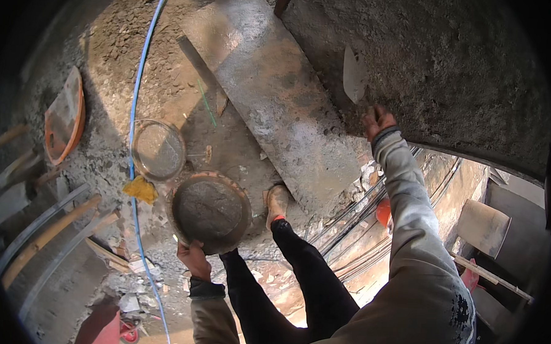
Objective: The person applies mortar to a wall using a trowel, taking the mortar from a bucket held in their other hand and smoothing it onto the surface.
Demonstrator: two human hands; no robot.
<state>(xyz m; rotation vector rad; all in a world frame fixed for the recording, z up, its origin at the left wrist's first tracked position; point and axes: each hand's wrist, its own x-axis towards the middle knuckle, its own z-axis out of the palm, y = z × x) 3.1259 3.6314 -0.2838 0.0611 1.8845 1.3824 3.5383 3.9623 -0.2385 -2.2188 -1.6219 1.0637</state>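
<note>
My left hand (194, 259) is closed on the near rim of a round basin, whose rim (231, 181) shows orange and mortar-smeared. Wet grey mortar (209, 212) lies in it. Out to the right, my right hand (378, 120) is closed round the handle of a trowel (355, 75). Its pale, pointed blade is up against or close to the rough grey wall (440, 68); whether it touches, I cannot tell. The handle is mostly hidden by my fingers.
A long mortar-stained board (279, 92) runs along the wall's foot. Beyond the basin is a round tub (158, 149). A blue hose (134, 104) crosses the left side, beside a yellow cloth-like lump (140, 190). Black cables (365, 219) and rubble lie below the wall.
</note>
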